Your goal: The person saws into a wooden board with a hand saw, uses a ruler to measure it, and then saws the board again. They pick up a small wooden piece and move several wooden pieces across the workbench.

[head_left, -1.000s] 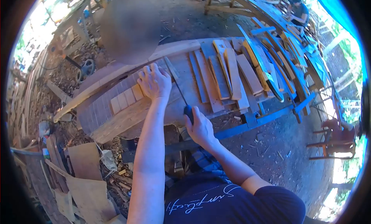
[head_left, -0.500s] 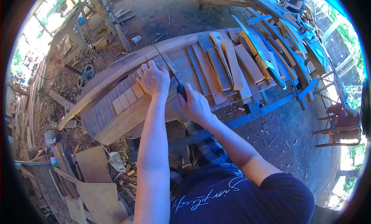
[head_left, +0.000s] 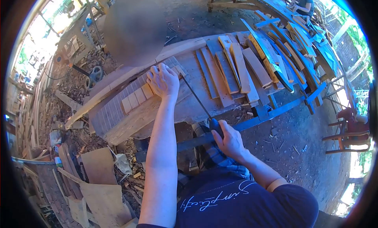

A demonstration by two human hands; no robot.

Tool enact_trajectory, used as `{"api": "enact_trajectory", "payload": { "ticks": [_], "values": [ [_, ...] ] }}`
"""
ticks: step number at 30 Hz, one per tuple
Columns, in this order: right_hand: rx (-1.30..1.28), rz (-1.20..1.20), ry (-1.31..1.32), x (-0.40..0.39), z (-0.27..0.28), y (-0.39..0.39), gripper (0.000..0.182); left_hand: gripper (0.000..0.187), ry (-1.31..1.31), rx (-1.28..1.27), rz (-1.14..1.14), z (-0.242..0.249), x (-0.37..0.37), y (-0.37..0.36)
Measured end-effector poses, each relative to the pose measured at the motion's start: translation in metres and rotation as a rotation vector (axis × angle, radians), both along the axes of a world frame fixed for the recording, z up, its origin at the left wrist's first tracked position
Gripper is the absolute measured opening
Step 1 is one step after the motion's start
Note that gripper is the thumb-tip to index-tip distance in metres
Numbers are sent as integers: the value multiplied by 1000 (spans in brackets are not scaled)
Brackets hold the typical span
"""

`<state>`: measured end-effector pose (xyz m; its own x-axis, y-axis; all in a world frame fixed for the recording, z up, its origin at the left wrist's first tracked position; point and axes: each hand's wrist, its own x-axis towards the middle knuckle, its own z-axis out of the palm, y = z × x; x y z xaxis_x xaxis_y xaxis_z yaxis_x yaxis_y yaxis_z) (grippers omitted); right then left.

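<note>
My left hand (head_left: 164,81) presses down on a row of wood strips (head_left: 136,100) on the plank bench, its fingers curled over the far end of the row. Pale blocks and darker, evenly lined pieces run leftward from it. My right hand (head_left: 229,140) is wrapped round the dark handle of a saw (head_left: 197,98), close to my body. The saw's long, narrow blade shows nearly edge-on and slants away to the upper left. Its tip lies beside a small piece of wood (head_left: 179,70) just right of my left hand.
Several loose boards (head_left: 240,66) are stacked to the right on the bench (head_left: 189,106). A curved beam (head_left: 106,86) runs along its far side. Scrap sheets (head_left: 98,169) and offcuts litter the lower left. A red chair (head_left: 346,129) stands right; a person (head_left: 302,5) sits far back.
My right hand has drawn the saw back toward my body, so its tip now lies beside my left hand. The left hand keeps its hold. A blurred patch has appeared across the bench.
</note>
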<state>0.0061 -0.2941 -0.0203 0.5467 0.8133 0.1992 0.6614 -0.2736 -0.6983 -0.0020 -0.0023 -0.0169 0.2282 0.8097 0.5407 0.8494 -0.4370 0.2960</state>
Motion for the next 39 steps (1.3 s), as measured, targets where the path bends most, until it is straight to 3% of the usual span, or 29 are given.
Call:
{"api": "enact_trajectory", "payload": {
  "ticks": [8, 11, 13, 25, 39],
  "values": [
    [-105, 27, -17, -2, 72, -8, 33, 17, 1, 22, 1, -2, 1, 0],
    [-66, 73, 76, -5, 84, -8, 31, 18, -11, 154, -27, -2, -2, -2],
    [162, 65, 125, -16, 89, -8, 28, 20, -83, 248, -92, -6, -5, -6],
    [201, -19, 46, 18, 21, 97, 29, 31, -66, 285, -95, -7, -7, -10],
    [134, -31, -13, 16, 20, 100, 29, 38, 14, 346, -68, -9, -5, -10]
  ]
}}
